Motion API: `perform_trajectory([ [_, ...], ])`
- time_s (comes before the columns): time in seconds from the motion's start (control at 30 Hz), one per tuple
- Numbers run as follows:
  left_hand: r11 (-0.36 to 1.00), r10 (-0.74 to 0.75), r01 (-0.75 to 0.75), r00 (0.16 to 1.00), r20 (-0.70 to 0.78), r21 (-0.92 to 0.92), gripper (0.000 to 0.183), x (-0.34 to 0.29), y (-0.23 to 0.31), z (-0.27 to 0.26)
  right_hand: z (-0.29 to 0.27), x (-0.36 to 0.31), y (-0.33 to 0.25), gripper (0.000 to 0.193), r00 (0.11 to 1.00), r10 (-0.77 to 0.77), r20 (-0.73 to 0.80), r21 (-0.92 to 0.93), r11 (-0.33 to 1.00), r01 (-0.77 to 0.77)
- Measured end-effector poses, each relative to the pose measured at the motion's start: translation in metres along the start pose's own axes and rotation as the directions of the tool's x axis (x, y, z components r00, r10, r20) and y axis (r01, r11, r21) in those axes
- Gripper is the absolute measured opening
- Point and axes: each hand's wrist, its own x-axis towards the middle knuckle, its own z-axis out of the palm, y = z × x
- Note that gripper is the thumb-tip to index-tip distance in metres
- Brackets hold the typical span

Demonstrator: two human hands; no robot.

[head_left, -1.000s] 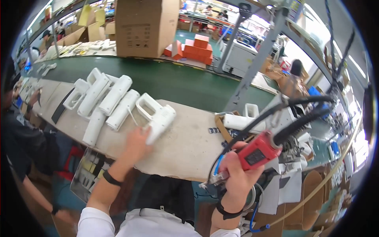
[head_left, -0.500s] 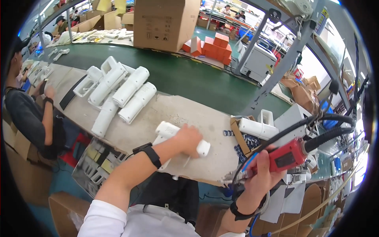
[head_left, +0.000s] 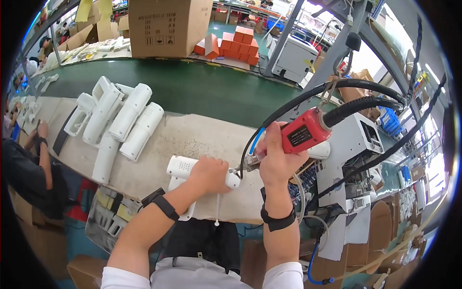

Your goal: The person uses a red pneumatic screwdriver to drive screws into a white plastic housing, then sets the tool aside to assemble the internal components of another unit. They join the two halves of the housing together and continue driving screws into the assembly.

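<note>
My left hand (head_left: 210, 176) is wrapped over a white plastic housing (head_left: 179, 166) with a perforated end and a handle-like frame, pressing it onto the worktable near its front edge. A thin white cord (head_left: 218, 209) hangs from the housing over that edge. In my right hand (head_left: 279, 167) is a red power screwdriver (head_left: 306, 131), held tilted, with black cables running from its rear. Its metal front end reaches the right end of the housing, close to my left fingers; whether the tip touches a screw is too small to tell.
Several white housings (head_left: 117, 120) lie piled on the worktable (head_left: 190, 130) at left. Beyond runs a green conveyor belt (head_left: 192, 82), with a large cardboard box (head_left: 166, 29) and orange boxes (head_left: 236, 47) behind. Small blue parts (head_left: 312, 179) and a white machine (head_left: 358, 139) stand right. A co-worker (head_left: 36, 166) sits left.
My right hand has raised the screwdriver and brought it left to the housing's right end. My left hand still holds the housing. The whole view has shifted.
</note>
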Motion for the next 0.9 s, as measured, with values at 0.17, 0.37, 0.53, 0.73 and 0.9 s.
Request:
perform_trajectory([
  [0.17,1.000,0.012,-0.011,1.000,-0.023,0.013,0.057,0.000,0.000,0.000,0.004,-0.003,0.027,0.011,1.000,0.016,-0.004,-0.046,0.999,-0.016],
  [0.37,0.999,0.029,-0.030,0.999,-0.039,-0.037,0.059,-0.004,-0.002,0.001,0.012,-0.011,0.034,0.011,0.998,0.047,0.042,-0.091,0.995,-0.043],
  [0.53,1.000,-0.003,0.003,1.000,-0.018,0.009,0.060,-0.001,0.002,-0.002,0.001,-0.005,0.009,0.010,0.995,-0.098,-0.015,-0.120,0.988,0.096],
  [0.73,0.999,-0.038,0.037,0.998,-0.049,-0.033,0.058,0.003,-0.002,0.005,-0.002,-0.007,-0.042,0.011,1.000,-0.009,0.024,-0.004,1.000,0.009],
  [0.9,0.998,-0.044,0.041,0.997,-0.069,-0.048,0.067,0.004,-0.009,0.011,0.001,-0.016,-0.023,0.011,0.999,0.012,0.032,0.004,1.000,-0.012],
])
